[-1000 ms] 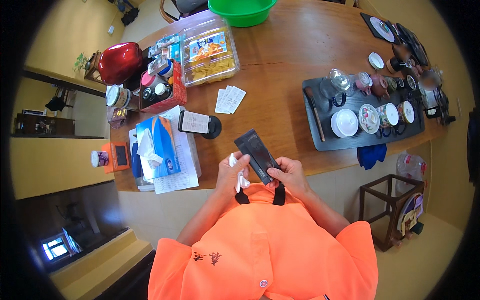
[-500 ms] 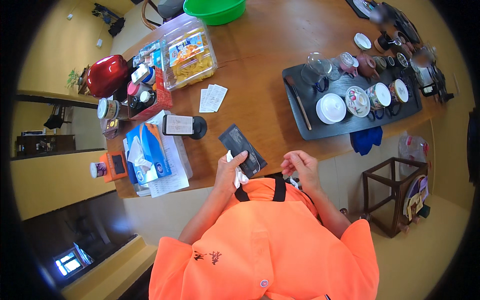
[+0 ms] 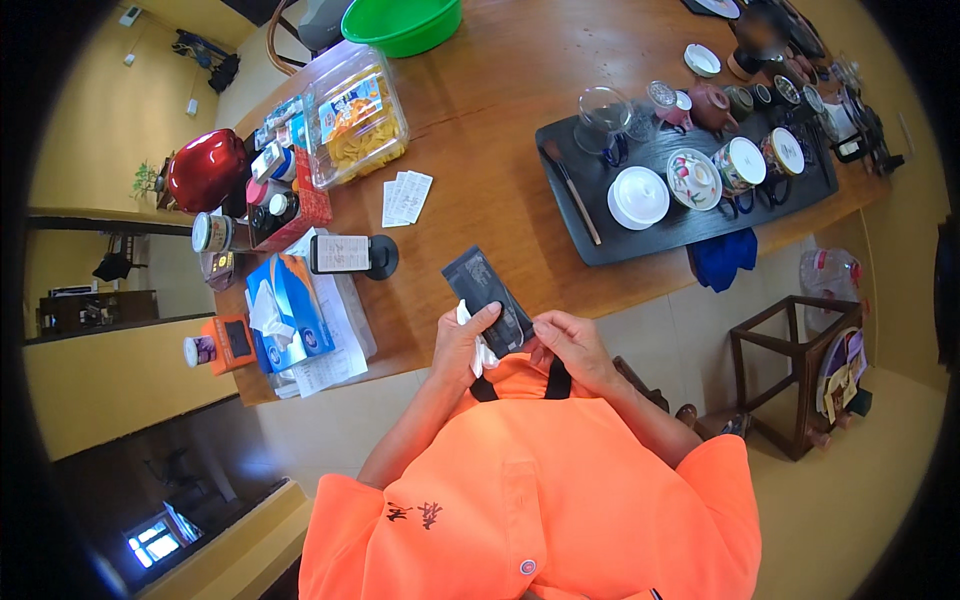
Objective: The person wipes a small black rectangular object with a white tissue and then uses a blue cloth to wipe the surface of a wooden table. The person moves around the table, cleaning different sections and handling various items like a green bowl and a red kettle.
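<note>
My left hand (image 3: 462, 343) is closed round a dark grey, flat rectangular packet (image 3: 480, 287), its thumb lying on top. A crumpled white tissue (image 3: 484, 356) is tucked into the same hand, against the packet's near side. My right hand (image 3: 575, 347) is at the packet's lower right edge, thumb and forefinger pinched there; its other fingers curl underneath, partly hidden. Both hands are in front of my orange shirt, by the near edge of the wooden table (image 3: 470, 210).
A black tray (image 3: 640, 240) with lidded cups and teapots lies right. Left stand a phone on a stand (image 3: 340, 254), a tissue box (image 3: 288, 312), a clear snack tub (image 3: 357, 120) and paper slips (image 3: 407, 197). A green basin (image 3: 402, 25) is at the back; a wooden stool frame (image 3: 790, 350) stands right.
My right hand has moved left, from apart to the packet's edge. My left hand keeps its hold on packet and tissue. The view has shifted, so table things appear further left.
</note>
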The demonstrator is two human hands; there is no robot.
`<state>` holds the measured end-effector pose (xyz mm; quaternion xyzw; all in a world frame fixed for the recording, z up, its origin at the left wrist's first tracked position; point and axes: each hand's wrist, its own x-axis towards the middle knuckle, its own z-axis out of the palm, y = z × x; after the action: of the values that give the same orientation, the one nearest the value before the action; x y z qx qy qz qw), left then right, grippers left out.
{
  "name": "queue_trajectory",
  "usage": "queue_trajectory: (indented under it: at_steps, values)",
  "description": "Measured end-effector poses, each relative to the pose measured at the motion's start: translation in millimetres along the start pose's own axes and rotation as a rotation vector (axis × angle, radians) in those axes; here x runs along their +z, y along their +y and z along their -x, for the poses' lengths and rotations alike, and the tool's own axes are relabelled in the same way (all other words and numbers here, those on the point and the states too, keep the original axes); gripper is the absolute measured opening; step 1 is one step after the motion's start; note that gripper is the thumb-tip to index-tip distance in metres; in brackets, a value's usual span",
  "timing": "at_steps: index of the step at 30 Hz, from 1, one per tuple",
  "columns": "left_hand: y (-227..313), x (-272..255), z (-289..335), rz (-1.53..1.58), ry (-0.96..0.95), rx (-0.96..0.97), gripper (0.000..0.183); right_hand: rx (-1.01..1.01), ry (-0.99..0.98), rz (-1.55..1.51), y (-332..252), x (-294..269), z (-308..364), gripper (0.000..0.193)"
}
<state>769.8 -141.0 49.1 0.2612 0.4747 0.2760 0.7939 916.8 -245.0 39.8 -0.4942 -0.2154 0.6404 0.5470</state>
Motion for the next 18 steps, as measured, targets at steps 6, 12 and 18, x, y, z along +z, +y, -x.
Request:
queue_trajectory:
  at_steps: [6, 12, 18]
  values:
    - [-6, 2, 7, 0.009, -0.044, 0.003, 0.020, 0.048, -0.089, -0.013, -1, 0, 4, 0.019]
    - [-12, -5, 10, -0.014, -0.120, -0.114, 0.031, 0.076, -0.155, -0.074, -3, -3, 10, 0.015]
    - [-15, -6, 11, 0.167, -0.114, -0.252, 0.028, 0.113, -0.209, -0.156, -2, -3, 11, 0.013]
